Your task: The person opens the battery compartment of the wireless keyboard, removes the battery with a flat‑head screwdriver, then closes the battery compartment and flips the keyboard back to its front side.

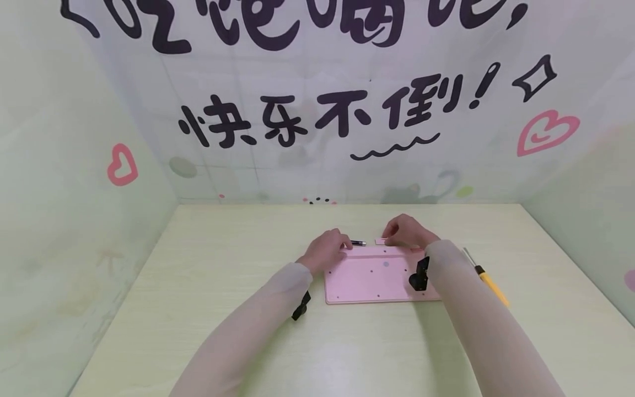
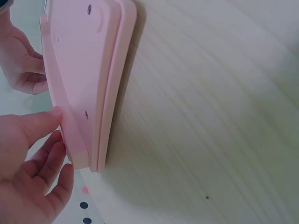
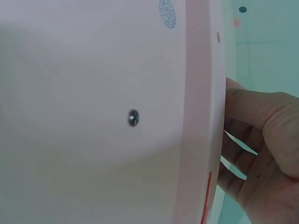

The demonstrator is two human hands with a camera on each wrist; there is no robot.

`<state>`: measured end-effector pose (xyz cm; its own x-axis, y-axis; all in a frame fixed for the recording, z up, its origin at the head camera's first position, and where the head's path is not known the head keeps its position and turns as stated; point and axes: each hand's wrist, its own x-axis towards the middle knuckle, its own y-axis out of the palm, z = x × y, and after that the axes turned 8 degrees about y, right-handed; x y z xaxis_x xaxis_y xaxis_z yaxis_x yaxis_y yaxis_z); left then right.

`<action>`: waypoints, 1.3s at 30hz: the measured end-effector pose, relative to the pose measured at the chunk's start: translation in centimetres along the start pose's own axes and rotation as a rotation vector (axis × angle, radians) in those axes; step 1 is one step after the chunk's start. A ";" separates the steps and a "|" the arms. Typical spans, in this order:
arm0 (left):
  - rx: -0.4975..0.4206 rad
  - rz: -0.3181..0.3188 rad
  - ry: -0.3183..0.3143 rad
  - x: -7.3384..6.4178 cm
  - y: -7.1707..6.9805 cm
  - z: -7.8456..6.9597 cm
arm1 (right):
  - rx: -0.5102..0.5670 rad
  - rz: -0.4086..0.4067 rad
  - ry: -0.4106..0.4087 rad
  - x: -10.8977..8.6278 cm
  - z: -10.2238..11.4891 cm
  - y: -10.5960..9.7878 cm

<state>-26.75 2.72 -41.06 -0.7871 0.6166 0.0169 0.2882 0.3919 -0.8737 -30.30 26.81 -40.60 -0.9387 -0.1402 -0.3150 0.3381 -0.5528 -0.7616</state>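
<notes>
A pink keyboard lies with its screw-dotted underside up, a raised ridge along the far edge. My left hand grips the ridge's left end; in the left wrist view its thumb lies on top, with bent fingers behind. Beyond the ridge, my right hand pinches a small pink cover. In the right wrist view the keyboard's ridge hides that hand's fingertips. A small dark battery with a silvery end lies between the hands, just behind the keyboard.
Right of the keyboard lies a screwdriver with a yellow handle, partly behind the right forearm. The pale wooden table meets printed cloth walls at the back and both sides. Each wrist carries a black camera.
</notes>
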 end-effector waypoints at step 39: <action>0.019 -0.014 -0.018 -0.2 -0.2 -0.6 | -0.049 0.069 -0.179 -3.3 -1.7 -3.9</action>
<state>-26.30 2.94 -40.58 -0.8008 0.5985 0.0211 0.2665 0.3876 -0.8825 -28.42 30.84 -37.57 -0.9085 -0.3231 -0.2650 0.4011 -0.4964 -0.7699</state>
